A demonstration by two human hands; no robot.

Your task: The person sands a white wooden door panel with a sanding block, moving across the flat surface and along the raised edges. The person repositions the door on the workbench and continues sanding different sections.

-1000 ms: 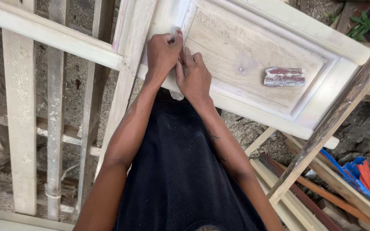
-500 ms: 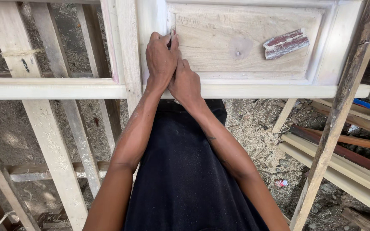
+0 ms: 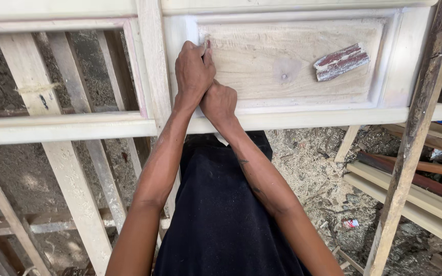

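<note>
1. Daylight is falling evenly over an open work area, with no walls or windows showing.
2. The ground is lying below as grey, packed earth strewn with wood shavings and small scraps.
3. Pale wooden frame rails are crossing the left side, standing slanted over the ground.
4. A rough, weathered wooden post is leaning diagonally down the right side.
5. A stack of pale and reddish-brown planks is lying on the ground at the right, behind that post.
6. A small red and white scrap is lying among the shavings.
</note>
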